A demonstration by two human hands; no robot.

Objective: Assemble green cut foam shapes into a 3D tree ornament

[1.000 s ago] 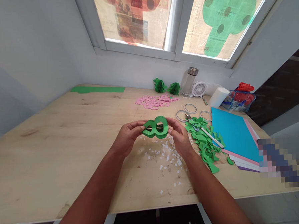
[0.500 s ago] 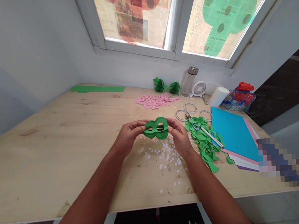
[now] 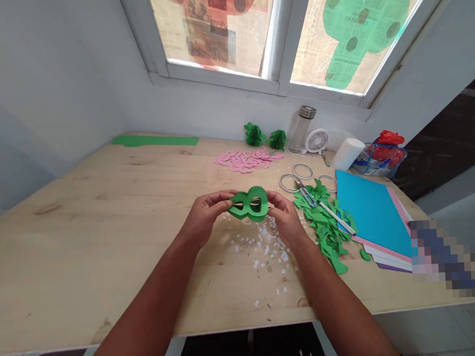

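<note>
Between my two hands, a stack of green paper cutouts (image 3: 247, 205) shaped like a figure eight with two holes is held just above the table. My left hand (image 3: 207, 214) pinches its left end between thumb and fingers. At the right end, my right hand (image 3: 286, 218) grips the stack, its fingertips partly hidden behind the paper. Small white paper bits (image 3: 267, 245) lie scattered on the table below. Close to my right hand is a heap of green paper scraps (image 3: 328, 242), with small snips (image 3: 305, 193) and a white stick (image 3: 337, 218) on it.
Pink paper cutouts (image 3: 246, 160), two green paper ornaments (image 3: 254, 134), a glass bottle (image 3: 301, 129) and a white fan (image 3: 316, 141) stand or lie toward the wall. Tape rings (image 3: 289, 183), a white roll (image 3: 348, 153), a clear bag (image 3: 380, 162) and blue paper (image 3: 370, 211) are at right. A green strip (image 3: 156, 140) lies back left.
The green stack has tilted slightly, so its layers look more closely lined up and its face turns more toward me. Both hands stay almost in place.
</note>
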